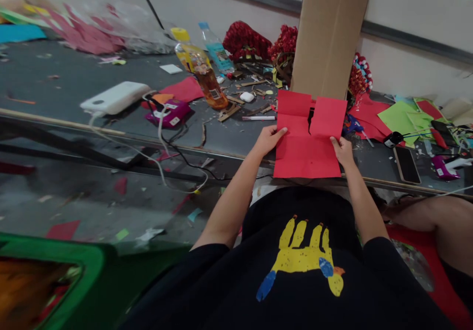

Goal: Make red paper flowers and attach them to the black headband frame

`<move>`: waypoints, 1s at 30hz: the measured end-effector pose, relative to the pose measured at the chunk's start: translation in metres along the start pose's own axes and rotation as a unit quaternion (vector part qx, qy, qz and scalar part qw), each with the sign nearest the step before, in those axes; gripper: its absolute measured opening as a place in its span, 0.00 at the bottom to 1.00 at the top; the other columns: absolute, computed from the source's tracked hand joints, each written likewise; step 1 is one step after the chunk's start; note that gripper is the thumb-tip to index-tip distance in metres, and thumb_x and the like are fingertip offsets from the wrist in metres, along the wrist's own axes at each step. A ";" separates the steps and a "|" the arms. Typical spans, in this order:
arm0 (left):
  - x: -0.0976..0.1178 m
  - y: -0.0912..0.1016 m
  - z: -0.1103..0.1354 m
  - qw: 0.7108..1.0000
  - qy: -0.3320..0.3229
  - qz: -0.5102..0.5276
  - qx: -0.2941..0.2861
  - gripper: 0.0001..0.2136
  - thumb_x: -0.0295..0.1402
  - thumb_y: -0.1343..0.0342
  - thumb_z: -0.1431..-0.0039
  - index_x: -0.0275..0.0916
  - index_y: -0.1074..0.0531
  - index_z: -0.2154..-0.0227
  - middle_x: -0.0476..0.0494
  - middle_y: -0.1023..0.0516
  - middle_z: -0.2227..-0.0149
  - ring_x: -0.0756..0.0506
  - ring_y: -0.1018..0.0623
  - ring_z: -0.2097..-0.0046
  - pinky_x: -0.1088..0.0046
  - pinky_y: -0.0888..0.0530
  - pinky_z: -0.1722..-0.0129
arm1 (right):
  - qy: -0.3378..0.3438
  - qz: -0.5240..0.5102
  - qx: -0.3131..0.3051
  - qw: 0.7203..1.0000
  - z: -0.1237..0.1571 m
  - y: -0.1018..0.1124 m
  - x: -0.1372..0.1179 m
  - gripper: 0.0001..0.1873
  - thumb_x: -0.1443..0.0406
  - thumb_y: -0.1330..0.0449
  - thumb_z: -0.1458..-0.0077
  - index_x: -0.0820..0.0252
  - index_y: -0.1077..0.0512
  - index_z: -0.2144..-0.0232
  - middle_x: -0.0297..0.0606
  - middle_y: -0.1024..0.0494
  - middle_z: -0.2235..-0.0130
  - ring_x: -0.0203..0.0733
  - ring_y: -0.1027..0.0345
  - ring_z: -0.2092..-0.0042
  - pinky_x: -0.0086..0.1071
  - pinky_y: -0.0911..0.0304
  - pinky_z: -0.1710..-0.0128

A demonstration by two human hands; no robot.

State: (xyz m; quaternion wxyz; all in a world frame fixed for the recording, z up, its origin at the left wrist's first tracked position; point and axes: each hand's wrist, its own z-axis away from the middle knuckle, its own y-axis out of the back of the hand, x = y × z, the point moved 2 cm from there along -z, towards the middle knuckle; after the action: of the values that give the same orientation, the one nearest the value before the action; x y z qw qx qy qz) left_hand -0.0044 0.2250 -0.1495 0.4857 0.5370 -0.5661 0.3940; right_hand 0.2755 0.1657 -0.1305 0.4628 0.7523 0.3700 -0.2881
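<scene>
I hold a red sheet of paper [306, 143] upright over the near edge of the grey table [74, 79]. The sheet has fold creases and a dark cut running down from the middle of its top edge. My left hand [269, 139] pinches its left edge, thumb on the front. My right hand [343, 151] grips its right edge in the same way. A tall brown cardboard piece [328, 34] stands right behind the sheet against the wall.
A white power bank [114, 97] with cables, a purple packet [170, 113], two bottles [201, 69], red paper flowers [246, 39], scraps, green paper [401, 115] and a phone [406, 165] lie on the table. Another person's arm [428, 216] is at right. A green bin [55, 271] stands lower left.
</scene>
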 end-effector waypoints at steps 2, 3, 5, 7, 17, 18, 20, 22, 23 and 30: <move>0.004 0.001 0.001 0.996 -0.057 -0.065 0.033 0.20 0.51 0.45 0.47 0.36 0.27 0.75 0.48 0.27 0.76 0.49 0.31 0.74 0.75 0.37 0.75 | 0.008 0.043 -0.001 0.999 0.001 -0.001 -0.003 0.29 0.43 0.50 0.44 0.61 0.24 0.67 0.36 0.24 0.76 0.40 0.33 0.73 0.31 0.42 0.72; 0.006 0.001 0.003 0.991 -0.079 -0.097 0.049 0.20 0.50 0.47 0.45 0.36 0.28 0.75 0.48 0.28 0.77 0.50 0.32 0.74 0.75 0.38 0.74 | 0.012 0.056 -0.004 0.998 0.001 -0.001 -0.004 0.29 0.43 0.52 0.43 0.60 0.24 0.66 0.37 0.23 0.76 0.42 0.32 0.72 0.32 0.42 0.71; 0.010 0.000 0.005 0.982 -0.105 -0.142 0.072 0.19 0.48 0.49 0.42 0.36 0.29 0.76 0.48 0.30 0.78 0.49 0.33 0.74 0.74 0.39 0.74 | 0.014 0.070 -0.010 0.997 0.001 -0.003 -0.006 0.30 0.43 0.53 0.43 0.60 0.24 0.64 0.39 0.22 0.73 0.45 0.29 0.69 0.32 0.41 0.69; 0.012 -0.001 0.007 0.978 -0.112 -0.160 0.080 0.17 0.46 0.49 0.41 0.37 0.29 0.76 0.47 0.30 0.78 0.49 0.33 0.74 0.73 0.39 0.73 | 0.010 0.072 -0.013 0.997 0.000 -0.005 -0.004 0.31 0.42 0.54 0.43 0.60 0.24 0.64 0.40 0.22 0.72 0.45 0.29 0.68 0.33 0.41 0.69; 0.011 0.008 0.003 0.974 -0.119 -0.135 0.138 0.14 0.43 0.47 0.41 0.37 0.27 0.70 0.44 0.25 0.71 0.45 0.29 0.68 0.73 0.37 0.68 | -0.041 0.030 0.069 0.996 -0.007 0.006 0.010 0.36 0.35 0.54 0.51 0.59 0.28 0.70 0.41 0.23 0.71 0.45 0.31 0.66 0.34 0.39 0.64; 0.011 0.007 0.003 0.975 -0.119 -0.143 0.122 0.14 0.43 0.47 0.41 0.37 0.26 0.69 0.43 0.24 0.70 0.45 0.28 0.68 0.73 0.37 0.68 | -0.043 0.029 0.063 0.997 -0.007 0.006 0.009 0.36 0.35 0.54 0.51 0.60 0.28 0.70 0.42 0.23 0.71 0.46 0.31 0.66 0.34 0.39 0.64; 0.011 0.006 0.002 0.975 -0.116 -0.146 0.117 0.14 0.43 0.48 0.40 0.36 0.26 0.69 0.43 0.24 0.70 0.45 0.29 0.68 0.73 0.37 0.68 | -0.044 0.016 0.069 0.997 -0.006 0.006 0.007 0.36 0.36 0.54 0.50 0.61 0.28 0.69 0.43 0.22 0.69 0.46 0.30 0.64 0.35 0.38 0.62; 0.011 0.008 0.002 0.975 -0.111 -0.136 0.138 0.15 0.44 0.48 0.40 0.37 0.27 0.72 0.44 0.25 0.72 0.46 0.30 0.70 0.73 0.37 0.69 | -0.040 -0.004 0.084 0.996 -0.006 0.006 0.006 0.35 0.37 0.54 0.49 0.61 0.27 0.67 0.44 0.21 0.65 0.47 0.30 0.61 0.35 0.38 0.60; 0.010 0.008 0.002 0.974 -0.108 -0.130 0.149 0.15 0.44 0.48 0.40 0.37 0.28 0.73 0.45 0.26 0.73 0.47 0.31 0.70 0.73 0.37 0.69 | -0.041 -0.013 0.086 0.995 -0.006 0.006 0.007 0.35 0.37 0.53 0.49 0.62 0.27 0.66 0.44 0.21 0.64 0.47 0.30 0.60 0.35 0.37 0.59; -0.004 0.021 -0.005 0.968 -0.088 -0.013 0.236 0.21 0.53 0.50 0.42 0.37 0.30 0.71 0.46 0.28 0.72 0.48 0.28 0.68 0.75 0.33 0.68 | -0.059 -0.028 0.123 0.990 -0.010 0.006 0.021 0.33 0.39 0.51 0.49 0.62 0.26 0.66 0.44 0.20 0.65 0.46 0.28 0.61 0.34 0.37 0.62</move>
State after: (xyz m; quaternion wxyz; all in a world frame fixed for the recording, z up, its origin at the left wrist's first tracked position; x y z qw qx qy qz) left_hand -0.0248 0.2332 -0.1511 0.2986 0.6765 -0.4902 0.4614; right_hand 0.2935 0.1786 -0.1400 0.3796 0.7742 0.3251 -0.3883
